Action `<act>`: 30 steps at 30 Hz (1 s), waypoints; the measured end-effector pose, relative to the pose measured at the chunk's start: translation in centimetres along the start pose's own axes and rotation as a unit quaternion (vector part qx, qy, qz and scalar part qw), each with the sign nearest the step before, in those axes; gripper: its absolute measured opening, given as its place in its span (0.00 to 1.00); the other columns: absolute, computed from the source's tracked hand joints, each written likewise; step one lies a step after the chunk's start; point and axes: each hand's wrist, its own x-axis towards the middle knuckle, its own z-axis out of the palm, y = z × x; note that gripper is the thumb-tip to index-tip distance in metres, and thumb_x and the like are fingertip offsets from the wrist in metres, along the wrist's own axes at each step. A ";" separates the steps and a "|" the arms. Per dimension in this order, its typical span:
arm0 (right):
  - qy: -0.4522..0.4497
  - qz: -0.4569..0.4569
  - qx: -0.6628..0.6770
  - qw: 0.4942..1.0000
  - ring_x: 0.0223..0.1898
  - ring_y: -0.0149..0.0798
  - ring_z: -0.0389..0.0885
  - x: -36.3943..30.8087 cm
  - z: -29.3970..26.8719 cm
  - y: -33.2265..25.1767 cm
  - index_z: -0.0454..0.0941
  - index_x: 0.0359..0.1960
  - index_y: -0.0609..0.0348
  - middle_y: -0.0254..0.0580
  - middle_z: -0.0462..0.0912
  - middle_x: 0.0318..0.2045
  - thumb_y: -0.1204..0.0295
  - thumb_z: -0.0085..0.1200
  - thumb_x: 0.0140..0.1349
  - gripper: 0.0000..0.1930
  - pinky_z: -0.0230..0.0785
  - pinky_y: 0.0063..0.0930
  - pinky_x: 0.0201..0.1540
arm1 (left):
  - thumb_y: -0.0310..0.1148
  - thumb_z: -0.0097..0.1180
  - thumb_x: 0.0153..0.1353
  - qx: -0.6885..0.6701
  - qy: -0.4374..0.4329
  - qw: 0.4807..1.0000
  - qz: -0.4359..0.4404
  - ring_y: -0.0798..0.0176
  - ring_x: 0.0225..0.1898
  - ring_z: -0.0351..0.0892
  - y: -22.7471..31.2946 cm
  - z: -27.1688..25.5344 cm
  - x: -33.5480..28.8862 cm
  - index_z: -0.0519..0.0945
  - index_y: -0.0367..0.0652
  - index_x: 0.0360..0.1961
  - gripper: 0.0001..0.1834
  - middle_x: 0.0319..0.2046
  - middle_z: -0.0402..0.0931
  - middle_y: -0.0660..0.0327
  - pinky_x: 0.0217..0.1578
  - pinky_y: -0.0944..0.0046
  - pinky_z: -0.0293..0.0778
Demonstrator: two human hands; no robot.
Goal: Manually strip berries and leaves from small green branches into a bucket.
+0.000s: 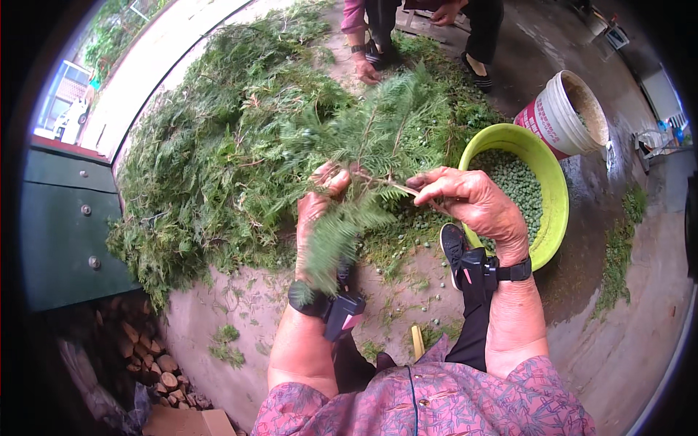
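Left grip raised, right grip pinching branch

We grip a conifer branch with the left hand and pinch its stem in the right hand. A lime-green bucket, partly filled with small green cones, stands beside the right hand. Beyond it sits a white-and-red bucket. Conifer cuttings lie heaped ahead; firewood lies lower left.

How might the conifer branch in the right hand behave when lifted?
The conifer branch is probably light: its stem looks thin where the right hand pinches it. Its feathery sprays likely flex and sway; the lower one blurs.
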 end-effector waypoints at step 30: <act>0.395 0.058 0.615 0.680 0.37 0.41 0.77 0.0 -2.3 2.5 0.76 0.36 0.62 0.42 0.80 0.33 0.76 0.54 0.55 0.07 0.69 0.38 0.48 | 0.17 0.54 0.50 0.157 0.012 0.969 0.190 0.63 0.42 0.72 -4.6 -2.2 2.5 0.67 0.42 0.50 0.24 0.42 0.71 0.60 0.43 0.64 0.70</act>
